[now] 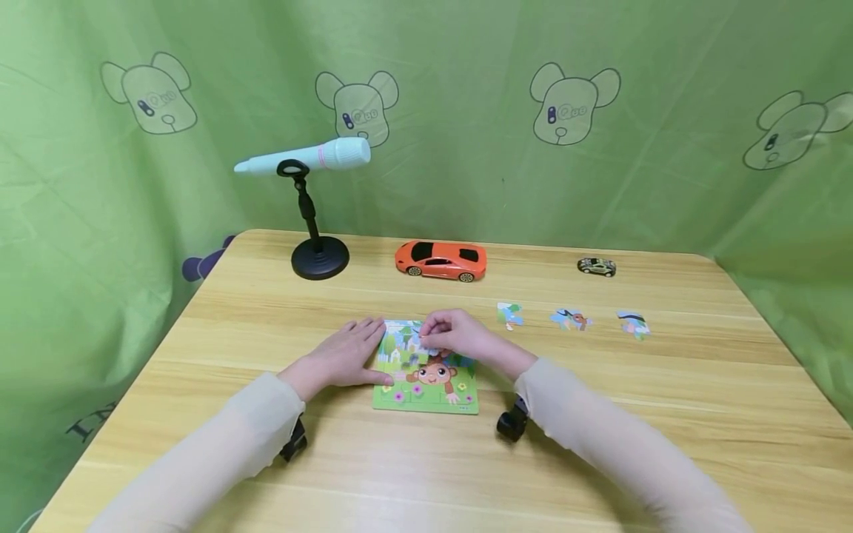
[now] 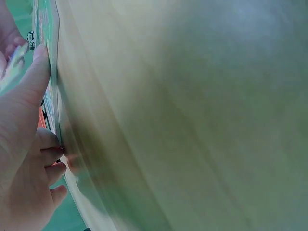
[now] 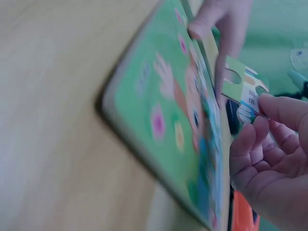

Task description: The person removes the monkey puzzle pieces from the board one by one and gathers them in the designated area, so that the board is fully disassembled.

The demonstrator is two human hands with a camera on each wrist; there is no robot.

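A jigsaw puzzle board (image 1: 433, 403) with a cartoon monkey on green grass lies on the table in front of the person. The left hand (image 1: 346, 355) rests along its left edge, with the thumb (image 2: 36, 72) laid on the board's surface and the other fingers stretched toward the upper left corner. Over the upper part of the board, the right hand (image 1: 463, 340) pinches a puzzle piece (image 3: 236, 79) between thumb and fingertips. That piece shows green, white and blue parts and is held tilted, raised off the board in the right wrist view.
Three loose puzzle pieces, a left one (image 1: 509, 314), a middle one (image 1: 571, 320) and a right one (image 1: 633, 324), lie right of the board. Behind stand an orange toy car (image 1: 441, 261), a small toy car (image 1: 596, 266) and a light blue microphone (image 1: 313, 157) on a black stand (image 1: 320, 257).
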